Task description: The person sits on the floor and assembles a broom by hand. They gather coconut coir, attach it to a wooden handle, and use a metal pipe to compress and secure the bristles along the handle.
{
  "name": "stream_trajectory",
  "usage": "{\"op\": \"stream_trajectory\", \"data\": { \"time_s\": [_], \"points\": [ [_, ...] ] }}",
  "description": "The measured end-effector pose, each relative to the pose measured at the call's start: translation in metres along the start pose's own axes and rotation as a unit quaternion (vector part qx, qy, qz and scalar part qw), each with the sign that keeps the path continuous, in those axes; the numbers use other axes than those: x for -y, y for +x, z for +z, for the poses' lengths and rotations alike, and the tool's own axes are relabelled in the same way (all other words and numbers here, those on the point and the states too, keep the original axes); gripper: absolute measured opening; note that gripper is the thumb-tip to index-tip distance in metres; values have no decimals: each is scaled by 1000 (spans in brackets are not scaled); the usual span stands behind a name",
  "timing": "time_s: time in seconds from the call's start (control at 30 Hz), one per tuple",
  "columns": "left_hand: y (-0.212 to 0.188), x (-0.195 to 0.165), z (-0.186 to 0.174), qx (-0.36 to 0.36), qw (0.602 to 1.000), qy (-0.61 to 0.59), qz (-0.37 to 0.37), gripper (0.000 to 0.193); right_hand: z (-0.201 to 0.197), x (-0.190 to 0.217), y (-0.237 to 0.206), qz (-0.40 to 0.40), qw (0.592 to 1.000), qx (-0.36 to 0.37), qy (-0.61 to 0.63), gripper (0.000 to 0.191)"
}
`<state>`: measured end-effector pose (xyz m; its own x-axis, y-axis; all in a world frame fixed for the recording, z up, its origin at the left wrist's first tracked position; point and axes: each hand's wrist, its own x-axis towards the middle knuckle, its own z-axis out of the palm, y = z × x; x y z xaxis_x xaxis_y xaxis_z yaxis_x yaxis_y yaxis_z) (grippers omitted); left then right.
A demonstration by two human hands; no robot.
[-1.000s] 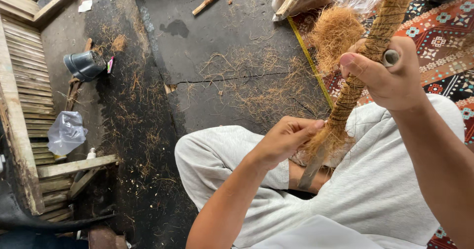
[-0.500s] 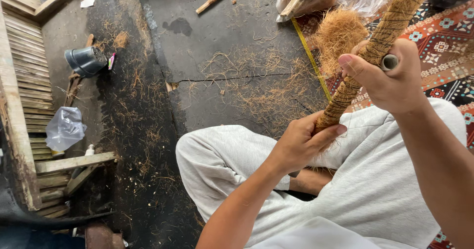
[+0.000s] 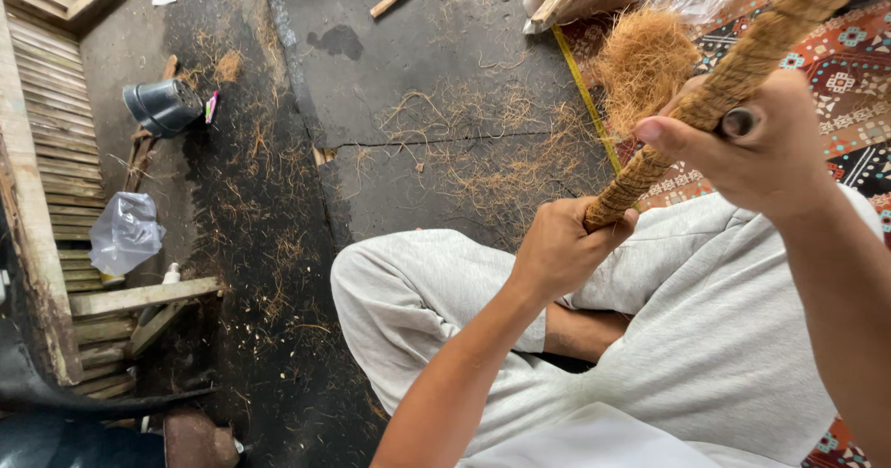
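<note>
A long stick wrapped in brown coir fibre point(image 3: 742, 64) slants from the upper right down toward my lap. My left hand point(image 3: 561, 250) is closed around its lower end, just above my knee in light grey trousers point(image 3: 705, 338). My right hand point(image 3: 756, 148) grips the stick higher up, thumb stretched to the left, with a small dark cylindrical object point(image 3: 738, 122) held between the fingers against the wrap. A loose tuft of coir fibre point(image 3: 645, 60) lies on the patterned mat behind the stick.
Dark concrete floor point(image 3: 427, 106) is strewn with loose fibres. A patterned red mat point(image 3: 835, 69) with a yellow edge lies at right. A grey metal cup point(image 3: 162, 106), a crumpled plastic bag point(image 3: 125, 231) and wooden slats point(image 3: 46, 125) sit at left. Wood pieces and a plastic bag lie at top.
My left hand has slid up the stick's lower end and closed firmly around it. The stick has tilted a little further to the right.
</note>
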<state>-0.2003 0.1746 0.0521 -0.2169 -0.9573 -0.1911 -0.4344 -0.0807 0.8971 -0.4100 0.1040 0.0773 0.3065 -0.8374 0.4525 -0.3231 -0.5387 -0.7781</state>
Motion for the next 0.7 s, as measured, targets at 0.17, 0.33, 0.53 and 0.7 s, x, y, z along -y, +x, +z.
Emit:
{"op": "stream_trajectory", "data": {
  "time_s": [0.17,0.33,0.53,0.7],
  "points": [
    [-1,10,-12,71,994,-79,22,38,-35,-59,-22,-6,989,-38,-146,39],
    [13,23,-29,-2,990,-139,30,42,-35,-109,-43,43,971,-40,-233,50],
    [58,17,-48,-186,982,13,33,41,15,-63,-71,-72,980,78,-169,3],
    [73,1,-58,-237,946,201,91,30,73,44,-63,-135,949,216,-188,33]
  ]
}}
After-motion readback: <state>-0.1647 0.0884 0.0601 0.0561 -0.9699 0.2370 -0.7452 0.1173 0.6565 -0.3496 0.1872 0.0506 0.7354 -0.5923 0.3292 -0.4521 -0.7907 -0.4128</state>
